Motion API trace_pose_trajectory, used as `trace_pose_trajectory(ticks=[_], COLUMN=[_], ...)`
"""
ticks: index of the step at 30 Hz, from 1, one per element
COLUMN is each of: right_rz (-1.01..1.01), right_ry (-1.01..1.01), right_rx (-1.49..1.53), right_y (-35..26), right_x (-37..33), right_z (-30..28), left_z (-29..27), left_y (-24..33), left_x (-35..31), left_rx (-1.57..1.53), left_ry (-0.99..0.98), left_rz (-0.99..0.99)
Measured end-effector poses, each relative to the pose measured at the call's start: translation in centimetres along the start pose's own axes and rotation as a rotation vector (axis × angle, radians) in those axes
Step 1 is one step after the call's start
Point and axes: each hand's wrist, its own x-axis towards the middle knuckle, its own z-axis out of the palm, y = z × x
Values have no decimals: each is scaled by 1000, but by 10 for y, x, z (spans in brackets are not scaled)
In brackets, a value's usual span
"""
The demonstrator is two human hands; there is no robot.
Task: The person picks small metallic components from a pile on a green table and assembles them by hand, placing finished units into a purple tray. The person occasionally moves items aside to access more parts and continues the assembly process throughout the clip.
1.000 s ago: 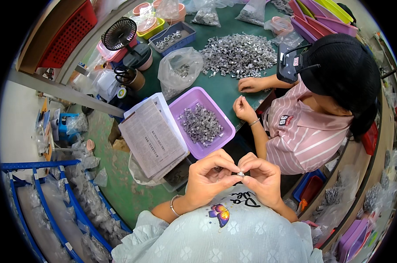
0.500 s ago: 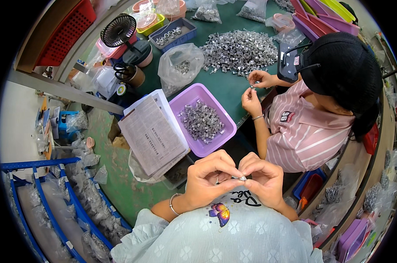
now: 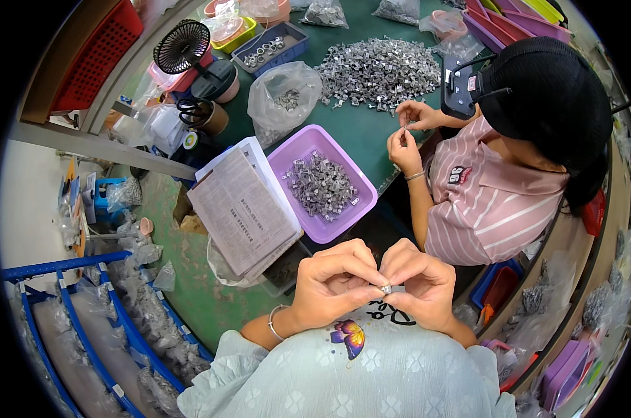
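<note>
Between the fingertips of both my hands is a small silvery metal part (image 3: 386, 289), mostly covered by the fingers. My left hand (image 3: 338, 282) pinches it from the left with thumb and forefinger. From the other side, my right hand (image 3: 421, 284) pinches it the same way, so both hands are closed on it in front of my chest. Just beyond them stands a purple plastic tub (image 3: 363, 202) with a heap of similar small metal parts (image 3: 320, 185) in it. A folded newspaper (image 3: 242, 209) lies left of the tub on a stack of papers.
Across the green table (image 3: 360, 150) lies a large pile of metal parts (image 3: 379, 73). A co-worker (image 3: 493, 184) sits at the right, fingering a small part. A clear bag (image 3: 284, 101), a black fan (image 3: 181, 47) and a blue-grey bin (image 3: 270, 47) stand at the back left. Blue racks (image 3: 113, 313) fill the lower left.
My fingers have shifted slightly around the metal part, and more of it shows now. The view has moved a little. The co-worker's hands have moved slightly.
</note>
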Motion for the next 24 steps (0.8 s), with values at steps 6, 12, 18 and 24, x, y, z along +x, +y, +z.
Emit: trace_pose_trajectory(ticks=[6, 12, 18, 24], right_rz=[-16, -3, 274, 269], right_ry=[5, 12, 143, 253], right_rx=[-16, 14, 180, 428], right_y=[-3, 0, -8, -5], right_x=[0, -3, -12, -6], right_z=[2, 2, 10, 0], left_z=[0, 2, 0, 4], left_y=[0, 1, 2, 9], left_x=[-1, -2, -3, 2], left_rx=[-37, -54, -8, -471], left_ry=[-9, 8, 39, 85], left_rz=[-25, -68, -202, -377])
